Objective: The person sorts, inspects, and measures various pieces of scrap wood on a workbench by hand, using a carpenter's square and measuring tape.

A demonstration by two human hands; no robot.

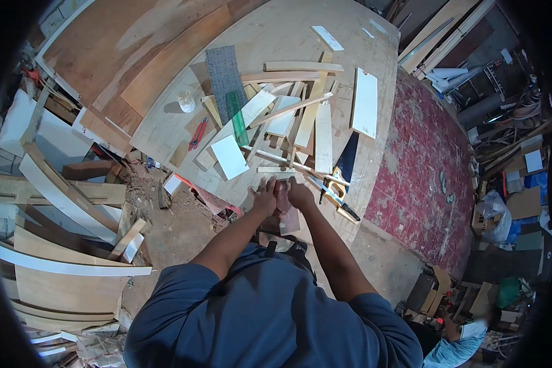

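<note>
At the near edge of the workbench (214, 190), both hands are on a reddish-brown sheet (282, 197) that looks like sandpaper. My left hand (264, 197) grips its left side, with the outer fingers somewhat spread. My right hand (299, 194) has its fingers curled around the right side, and the fingertips are partly hidden. A paler pinkish flap (290, 222) extends toward my body. Just beyond the hands lies a short pale wood strip (276, 170). To the right of my right hand are a hand saw (331, 193) and its yellow handle.
Wood offcuts (282, 116) pile up mid-bench, with a green ruler (235, 118), grey textured strip (226, 80), red pliers (197, 134) and a white container (186, 102) nearby. A white board (365, 103) lies right. Curved panels (67, 196) stand left; another person (460, 343) is lower right.
</note>
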